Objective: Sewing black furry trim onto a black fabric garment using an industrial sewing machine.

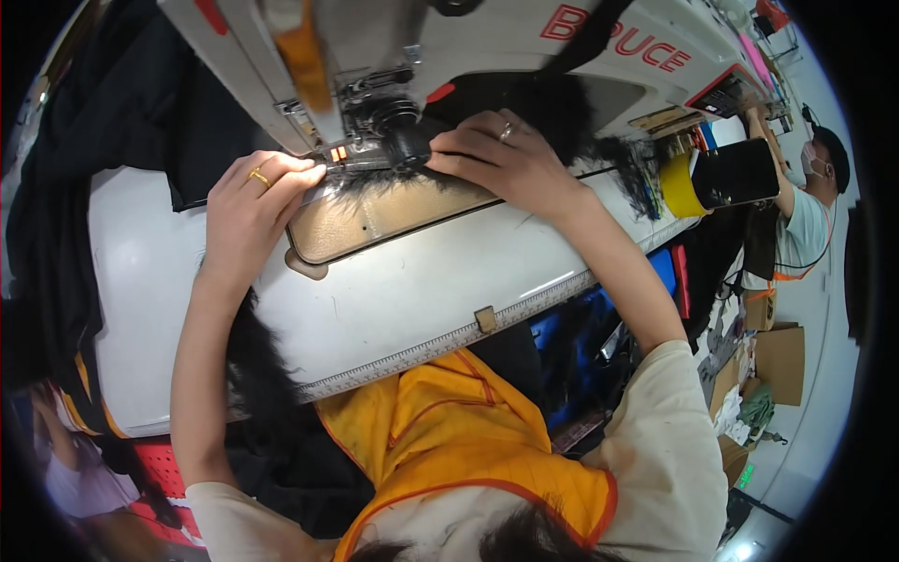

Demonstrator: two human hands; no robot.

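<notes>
A white sewing machine [468, 51] stands at the top middle, its lamp shining on the needle area. Black furry fabric [379, 178] lies under the needle area, its long hairs spilling over the tan metal bed plate [375, 220]. My left hand [245, 206], with a gold ring, has its fingers pressed together on the fabric's left end beside the presser foot. To the right of the foot, my right hand [510, 159] pinches the same fabric between thumb and fingers. Its fingertips are partly hidden by the dark material. More black fur [552, 108] rises behind that hand.
A measuring tape [412, 361] runs along the white table's [393, 300] near edge. Black cloth [122, 122] is heaped at left, and a black fur strip [257, 351] hangs below my left forearm. At right are a yellow roll [681, 184] and another person [813, 225].
</notes>
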